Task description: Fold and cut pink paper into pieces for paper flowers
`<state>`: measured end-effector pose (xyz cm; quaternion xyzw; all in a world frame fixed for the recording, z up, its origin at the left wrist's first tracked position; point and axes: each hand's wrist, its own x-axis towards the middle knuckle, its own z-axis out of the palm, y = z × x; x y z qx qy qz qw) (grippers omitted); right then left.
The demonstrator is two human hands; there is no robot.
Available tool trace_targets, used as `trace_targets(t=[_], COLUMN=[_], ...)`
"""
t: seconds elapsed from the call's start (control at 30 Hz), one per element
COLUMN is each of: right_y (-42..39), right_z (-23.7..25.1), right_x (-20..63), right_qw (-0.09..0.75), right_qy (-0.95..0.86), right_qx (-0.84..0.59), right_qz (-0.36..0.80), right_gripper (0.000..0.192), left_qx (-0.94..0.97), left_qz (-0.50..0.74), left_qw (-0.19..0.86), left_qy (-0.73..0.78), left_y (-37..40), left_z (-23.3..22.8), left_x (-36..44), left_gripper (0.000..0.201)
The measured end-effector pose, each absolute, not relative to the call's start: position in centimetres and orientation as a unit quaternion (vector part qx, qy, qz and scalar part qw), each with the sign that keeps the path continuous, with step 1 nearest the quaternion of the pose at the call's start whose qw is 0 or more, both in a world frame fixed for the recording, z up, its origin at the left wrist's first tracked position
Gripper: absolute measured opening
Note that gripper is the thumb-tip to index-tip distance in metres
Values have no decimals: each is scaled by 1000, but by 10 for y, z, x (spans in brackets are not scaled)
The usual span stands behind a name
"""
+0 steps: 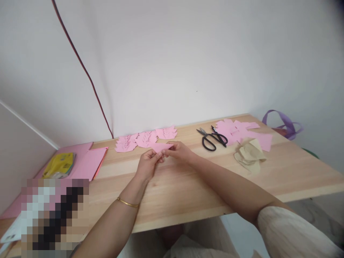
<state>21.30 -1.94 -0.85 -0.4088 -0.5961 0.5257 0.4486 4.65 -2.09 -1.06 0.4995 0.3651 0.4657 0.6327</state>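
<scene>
Both hands pinch pink triangle (162, 147) just above table (188, 186): left hand (147, 165) closed on near corner, right hand (179, 150) closed on far edge, steadying fold. Cut pink pieces (146, 139) lined behind; scissors (212, 138) parked right, within reach.

The folded paper piece (162, 147) held between both hands is plain pink, like the cut shapes (146, 139) and scraps (243, 132) on the pale wooden table (188, 186). The scissors (212, 138) are black, the crumpled paper (249, 154) beige, the ribbon (285, 123) purple. A yellow packet (59, 165) lies on pink sheets (86, 163), and a gold bangle (127, 203) circles the left wrist.
</scene>
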Motion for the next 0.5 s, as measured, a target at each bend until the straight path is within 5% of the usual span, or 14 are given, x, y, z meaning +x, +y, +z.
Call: trace_targets(t=[0.5], right_y=[-23], right_z=[-5], right_x=[215], right_qw=[397], right_qy=[-626], right_qx=[-413], right_qz=[530], right_gripper=[33], left_qx=[467], left_qz=[514], left_qw=[610], left_qy=[382], left_y=[-18], left_z=[-6], left_x=[44], left_gripper=[18])
